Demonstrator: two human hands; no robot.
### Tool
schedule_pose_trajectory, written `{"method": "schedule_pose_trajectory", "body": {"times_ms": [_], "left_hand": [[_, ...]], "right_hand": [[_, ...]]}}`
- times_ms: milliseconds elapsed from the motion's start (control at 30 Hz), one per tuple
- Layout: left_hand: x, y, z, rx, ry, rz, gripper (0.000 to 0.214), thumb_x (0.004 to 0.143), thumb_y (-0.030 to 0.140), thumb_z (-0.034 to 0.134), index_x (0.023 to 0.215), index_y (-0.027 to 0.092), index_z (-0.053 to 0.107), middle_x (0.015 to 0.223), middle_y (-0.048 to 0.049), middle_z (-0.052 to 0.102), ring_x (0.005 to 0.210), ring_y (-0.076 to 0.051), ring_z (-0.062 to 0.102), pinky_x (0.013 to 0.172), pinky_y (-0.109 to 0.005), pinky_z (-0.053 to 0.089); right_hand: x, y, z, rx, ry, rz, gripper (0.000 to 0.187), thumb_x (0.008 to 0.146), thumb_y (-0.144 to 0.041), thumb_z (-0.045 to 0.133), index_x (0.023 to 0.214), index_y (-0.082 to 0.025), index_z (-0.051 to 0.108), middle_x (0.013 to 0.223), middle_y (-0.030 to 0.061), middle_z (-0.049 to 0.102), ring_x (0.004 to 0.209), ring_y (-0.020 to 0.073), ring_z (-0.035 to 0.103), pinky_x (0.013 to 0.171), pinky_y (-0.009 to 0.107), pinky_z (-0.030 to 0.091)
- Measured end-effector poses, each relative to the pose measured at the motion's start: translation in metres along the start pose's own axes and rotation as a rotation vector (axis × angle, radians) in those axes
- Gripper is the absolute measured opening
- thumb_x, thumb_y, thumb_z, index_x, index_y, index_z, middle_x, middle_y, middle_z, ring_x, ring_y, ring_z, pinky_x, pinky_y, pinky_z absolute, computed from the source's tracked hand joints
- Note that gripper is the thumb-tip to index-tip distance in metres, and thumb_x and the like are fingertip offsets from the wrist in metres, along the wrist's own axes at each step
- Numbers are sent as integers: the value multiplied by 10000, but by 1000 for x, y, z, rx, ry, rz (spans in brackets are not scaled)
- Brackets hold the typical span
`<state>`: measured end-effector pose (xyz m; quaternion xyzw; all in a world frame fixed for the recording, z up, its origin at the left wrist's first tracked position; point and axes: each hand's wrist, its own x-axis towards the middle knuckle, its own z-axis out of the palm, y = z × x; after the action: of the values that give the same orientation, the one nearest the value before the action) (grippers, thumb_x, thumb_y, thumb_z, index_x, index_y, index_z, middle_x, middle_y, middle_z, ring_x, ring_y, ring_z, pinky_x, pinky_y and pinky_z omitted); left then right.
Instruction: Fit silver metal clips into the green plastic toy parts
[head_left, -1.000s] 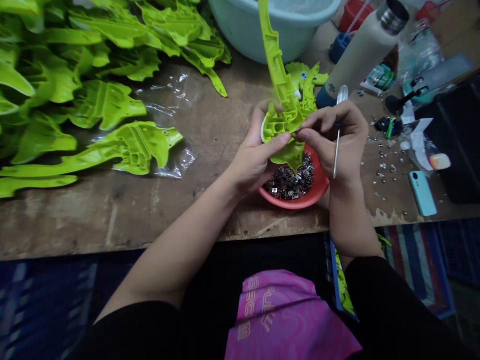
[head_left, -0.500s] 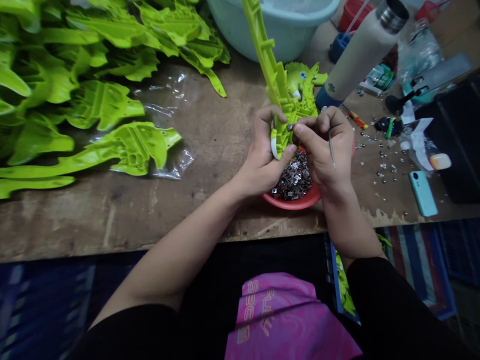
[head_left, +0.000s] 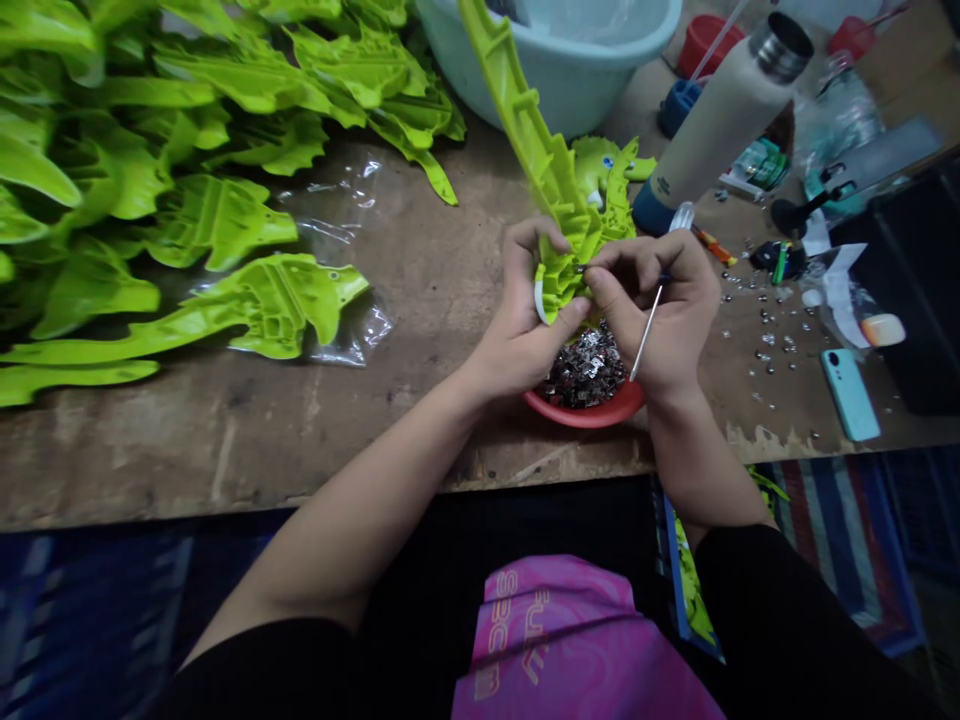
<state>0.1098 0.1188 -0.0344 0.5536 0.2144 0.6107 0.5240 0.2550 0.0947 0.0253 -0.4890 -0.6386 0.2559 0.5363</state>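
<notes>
My left hand [head_left: 517, 310] grips a long lime-green plastic toy shell half [head_left: 544, 165], its ribbed inside facing me and its narrow end pointing up and away. My right hand [head_left: 660, 305] is closed, with thumb and forefinger pinching a small dark metal piece [head_left: 580, 268] against the shell's inside. A screwdriver [head_left: 646, 335] with a clear handle is tucked between the right hand's fingers, its shaft pointing down. Below both hands, a red bowl [head_left: 592, 415] holds many small shiny metal parts [head_left: 589, 368].
Green shell halves [head_left: 247, 75] are heaped at the left, some over clear plastic bags [head_left: 360, 330]. Behind stands a pale blue basin [head_left: 570, 75]. At right are a white bottle [head_left: 724, 120], loose metal bits [head_left: 765, 340] and a turquoise phone [head_left: 850, 393].
The right fingertips have pressed the small metal piece closer into the shell. The screwdriver's shaft has swung, its tip now lower and further left. The shell's far end has tilted slightly left.
</notes>
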Motion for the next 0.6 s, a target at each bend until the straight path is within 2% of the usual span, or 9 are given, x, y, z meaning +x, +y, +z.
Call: {"method": "schedule_pose_trajectory", "body": {"times_ms": [67,167,267,367,500,600], "left_hand": [[1,12,4,-160,-27,-93,614,838,535,928,1269,349,532,1308,-39,648,1371,-346,683,1116,-517,628],[2,38,13,-326,45,-322,548,765,329,880,1221,310,577,1309,-30,730,1414,-365,700,1094,-486,661],[6,59,15,-439,89,-563,524,674,172,731,1185,239,637,1273,-43,769,1405,-382,720,1122,-502,662],[10,68,10,-520,15,-708,544,633,139,685,1177,163,681,1159,-81,790,1326,-415,766,1118,-569,670],[12,66,2,-585,-77,-762,498,645,142,685,1142,128,719,1027,-96,796,1229,-422,808,1095,-612,676],[13,64,2,-635,-118,-787,483,643,152,667,1121,128,732,992,-99,800,1214,-424,815,1085,-608,677]], "right_hand": [[2,5,-2,9,29,-90,363,1021,-561,736,930,-300,501,1037,16,743,1145,239,769,1098,514,652],[9,11,-8,16,65,-369,348,1044,-406,728,877,-286,447,967,-30,759,922,172,771,897,400,679],[18,15,-14,-36,-25,-609,276,1028,-190,710,877,-278,496,979,-50,784,903,150,764,818,347,653],[25,17,-18,-82,-133,-759,259,1032,-142,687,863,-263,532,996,-35,788,953,153,762,871,365,645],[25,17,-20,-74,-215,-794,267,1055,-200,679,846,-259,523,982,-39,770,886,129,743,825,332,645],[19,11,-25,-137,-265,-696,268,1069,-229,677,854,-282,525,1038,-33,790,904,142,759,834,335,647]]}}
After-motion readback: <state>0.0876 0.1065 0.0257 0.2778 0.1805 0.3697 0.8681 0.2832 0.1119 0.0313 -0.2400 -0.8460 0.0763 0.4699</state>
